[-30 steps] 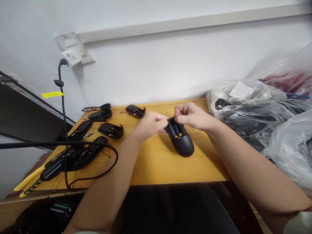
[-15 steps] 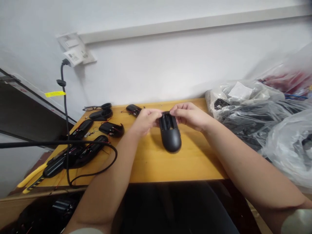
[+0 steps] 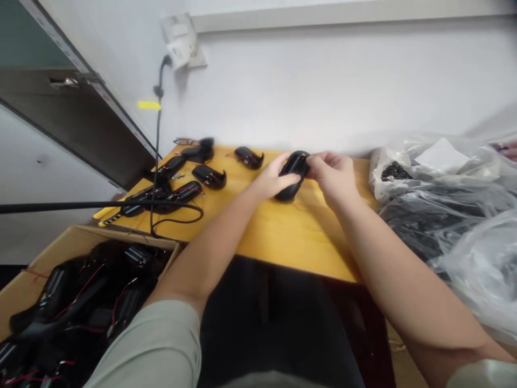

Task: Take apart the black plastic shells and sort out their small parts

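A black oval plastic housing (image 3: 291,186) is held above the yellow tabletop (image 3: 291,237), tilted with its upper end to the right. My left hand (image 3: 277,177) grips it from the left, thumb across its face. At its upper right end, my right hand (image 3: 329,167) pinches the edge; whether a small part is between those fingertips is too small to tell. Similar curved black pieces (image 3: 209,177) lie on the tabletop to the left, some with thin red wires.
An open cardboard box (image 3: 81,233) of black wired parts stands at the lower left. A black cable (image 3: 156,145) hangs from a wall socket and loops over the table's left side. Clear plastic bags (image 3: 440,215) with black parts fill the right.
The view has swung left and down, showing the box. The housing has turned from upright to tilted, and my left hand has moved from its top edge to wrap its side.
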{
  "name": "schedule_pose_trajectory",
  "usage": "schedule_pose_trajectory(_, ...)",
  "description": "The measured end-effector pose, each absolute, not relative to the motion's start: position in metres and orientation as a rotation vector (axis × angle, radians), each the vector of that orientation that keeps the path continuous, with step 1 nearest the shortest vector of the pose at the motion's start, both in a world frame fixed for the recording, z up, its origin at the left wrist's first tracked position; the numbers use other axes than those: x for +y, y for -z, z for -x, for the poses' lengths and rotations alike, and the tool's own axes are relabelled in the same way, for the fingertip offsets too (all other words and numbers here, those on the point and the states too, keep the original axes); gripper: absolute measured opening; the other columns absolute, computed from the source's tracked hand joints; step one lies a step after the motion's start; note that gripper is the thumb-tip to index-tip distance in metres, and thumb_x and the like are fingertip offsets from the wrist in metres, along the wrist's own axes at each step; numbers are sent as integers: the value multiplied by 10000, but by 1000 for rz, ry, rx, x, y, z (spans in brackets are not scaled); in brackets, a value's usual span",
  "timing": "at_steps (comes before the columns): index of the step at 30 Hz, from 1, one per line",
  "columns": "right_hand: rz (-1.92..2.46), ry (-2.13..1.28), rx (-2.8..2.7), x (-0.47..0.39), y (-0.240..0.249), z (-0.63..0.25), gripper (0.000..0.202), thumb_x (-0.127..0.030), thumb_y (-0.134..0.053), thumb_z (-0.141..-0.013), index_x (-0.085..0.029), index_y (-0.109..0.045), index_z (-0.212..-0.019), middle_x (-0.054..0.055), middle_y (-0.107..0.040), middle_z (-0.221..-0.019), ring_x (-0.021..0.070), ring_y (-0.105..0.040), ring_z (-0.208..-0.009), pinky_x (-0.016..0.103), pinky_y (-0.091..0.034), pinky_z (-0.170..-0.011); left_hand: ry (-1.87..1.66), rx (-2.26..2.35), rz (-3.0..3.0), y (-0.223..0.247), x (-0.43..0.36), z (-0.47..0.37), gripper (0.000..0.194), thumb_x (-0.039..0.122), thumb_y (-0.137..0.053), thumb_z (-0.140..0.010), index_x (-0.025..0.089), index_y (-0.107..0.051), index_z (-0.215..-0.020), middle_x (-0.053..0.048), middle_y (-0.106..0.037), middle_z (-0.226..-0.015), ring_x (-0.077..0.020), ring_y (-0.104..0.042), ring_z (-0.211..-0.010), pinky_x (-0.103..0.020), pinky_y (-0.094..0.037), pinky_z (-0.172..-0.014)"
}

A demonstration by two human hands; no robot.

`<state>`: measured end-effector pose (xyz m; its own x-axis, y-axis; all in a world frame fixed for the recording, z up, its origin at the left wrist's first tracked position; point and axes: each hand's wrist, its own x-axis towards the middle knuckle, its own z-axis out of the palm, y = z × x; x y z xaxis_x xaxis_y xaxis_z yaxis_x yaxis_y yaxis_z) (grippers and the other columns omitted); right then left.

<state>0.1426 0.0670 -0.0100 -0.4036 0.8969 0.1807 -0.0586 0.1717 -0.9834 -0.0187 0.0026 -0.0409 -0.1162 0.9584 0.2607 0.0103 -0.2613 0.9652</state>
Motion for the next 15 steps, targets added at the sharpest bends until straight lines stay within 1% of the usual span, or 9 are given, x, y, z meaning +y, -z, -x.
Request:
schedule_pose_trajectory(4,890,-1229,-1848,63,11,-138,171,-336,-710,-919,-216,-592,-892,3,-603,-734,173,-575,-710,313,-508,-723,-1550,1083,-1184,45,2,11,668,298,-848,-718,164,-568,-1310,-160,-658,-1449,-287,-609,-1397,-387,-476,-1174)
schedule_pose_trajectory(6,931,-1207,-1899,60,3,-134,229,-281,-705,-952,-208,-569,-782,0,-603,-718,163,-576,-740,294,-495,-758,-1479,1047,-1148,40,-3,10,634,307,-854,-728,203,-580,-1291,-124,-667,-1443,-263,-621,-1378,-383,-482,-1164)
schedule_pose_trajectory(8,1021,-1162,-1890,61,-12,-135,331,-255,-621,-1028,-199,-541,-712,-4,-591,-689,149,-567,-743,281,-498,-797,-1330,958,-1094,30,-7,12,537,291,-821,-737,252,-624,-1236,-74,-720,-1348,-249,-688,-1238,-401,-546,-1060)
schedule_pose_trajectory(10,1104,-1085,-1868,58,-35,-148,365,-260,-544,-1087,-184,-534,-730,2,-639,-770,130,-593,-827,261,-494,-881,-1339,915,-990,17,-9,19,442,235,-763,-709,252,-653,-1137,1,-769,-1112,-176,-713,-965,-345,-581,-909)
schedule_pose_trajectory(11,1117,-1024,-1893,53,-48,-160,393,-280,-496,-1111,-176,-521,-733,-4,-640,-784,114,-585,-856,250,-483,-911,-1342,963,-955,12,-9,23,419,164,-739,-692,228,-652,-1097,35,-761,-983,-124,-679,-846,-294,-574,-858)
schedule_pose_trajectory(12,1125,-985,-1919,42,-63,-177,426,-274,-405,-1132,-164,-522,-737,-20,-633,-784,90,-574,-875,235,-465,-931,-1296,1055,-964,9,-8,27,416,67,-719,-697,217,-636,-1076,71,-735,-891,-85,-638,-778,-277,-575,-869)
schedule_pose_trajectory(13,1112,-964,-1943,27,-80,-197,462,-253,-309,-1136,-151,-534,-745,-42,-616,-772,62,-564,-875,215,-444,-931,-1300,1162,-997,7,-7,30,429,-21,-709,-685,209,-608,-1032,113,-683,-793,-50,-587,-709,-227,-562,-820)
schedule_pose_trajectory(14,1050,-973,-1970,7,-96,-221,470,-262,-282,-1137,-145,-550,-768,-68,-616,-772,43,-556,-863,196,-437,-920,-1237,1224,-1038,7,-6,33,448,-69,-710,-688,206,-579,-1016,133,-641,-741,-31,-556,-676,-198,-552,-803)
schedule_pose_trajectory(15,1040,-1014,-2029,-15,-113,-249,464,-264,-308,-1140,-142,-552,-764,-84,-613,-761,37,-555,-843,178,-446,-895,-1183,1263,-1105,10,-5,35,464,-116,-678,-723,208,-560,-1033,147,-620,-750,-13,-573,-709,-194,-557,-839)
